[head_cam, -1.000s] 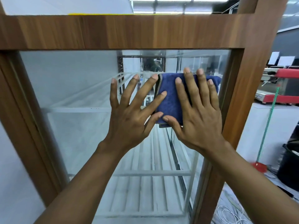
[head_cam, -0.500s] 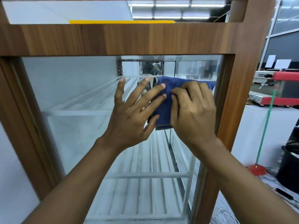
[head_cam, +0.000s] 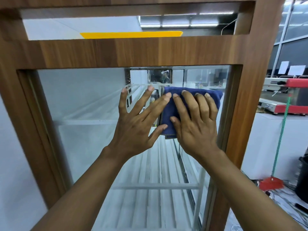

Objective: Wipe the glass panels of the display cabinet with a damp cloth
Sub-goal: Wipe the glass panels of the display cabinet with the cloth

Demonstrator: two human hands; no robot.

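Cloth, dark blue and folded into a thick pad, sits right of centre in the frame, pinned against the glass panel by the right hand, which lies flat on it with fingers nearly straight and the thumb pressing its lower left part. Just left of it, the left hand is spread wide and holds nothing. Its fingertips rest on the bare glass, and its forefinger and thumb touch the cloth's left edge. The pad is near the panel's upper right, close to the upright of the wooden frame but still below the top rail. To wipe well from here, I would keep the palm's pressure even, carry the pad up into that top corner, then work down in overlapping passes. The bare left fingers probably leave prints, so that patch should be wiped too. Behind the glass, white slatted shelves recede downward. Far right, a red machine stands on a white table.
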